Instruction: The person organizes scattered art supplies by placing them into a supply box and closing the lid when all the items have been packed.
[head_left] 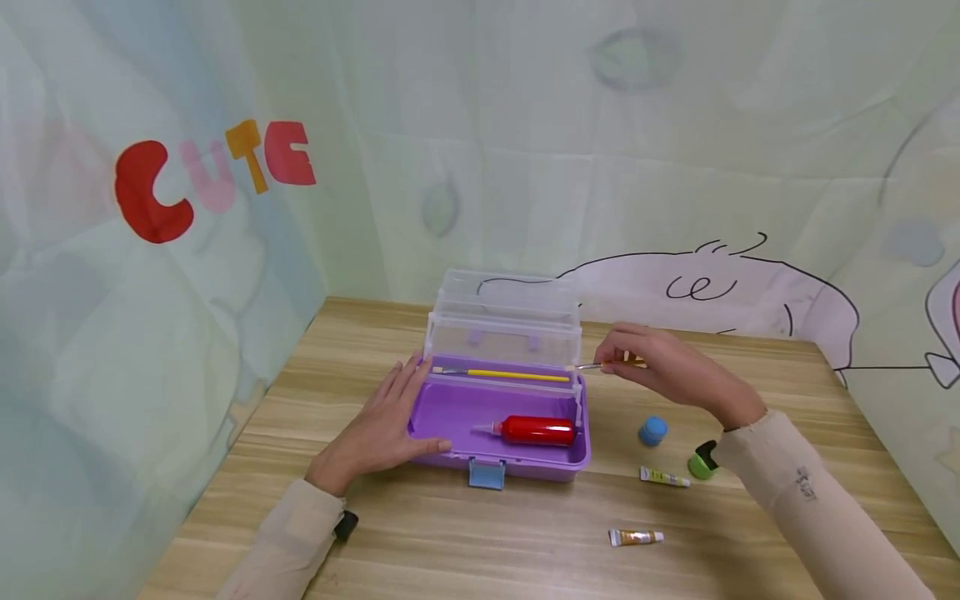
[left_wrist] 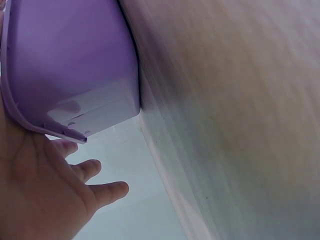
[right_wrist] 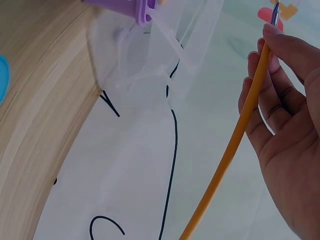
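A purple plastic box (head_left: 457,408) with a clear lid (head_left: 510,302) tilted up stands on the table. My left hand (head_left: 382,421) rests on its left end, fingers spread along the rim and thumb at the front edge; in the left wrist view the palm is against the box wall (left_wrist: 70,60). Inside lies a red squeeze bottle (head_left: 537,430) with a pointed nozzle. A yellow paintbrush (head_left: 517,376) lies lengthwise near the back of the box. Just past the right end, my right hand (head_left: 648,358) pinches an orange-handled paintbrush (right_wrist: 235,140) near its metal ferrule, tip toward the box.
Right of the box on the wooden table (head_left: 525,542) are a blue jar (head_left: 653,431), a green container (head_left: 701,465) partly behind the right sleeve, a yellow-green paint tube (head_left: 663,477) and a brown paint tube (head_left: 636,537). A printed curtain (head_left: 480,125) hangs behind.
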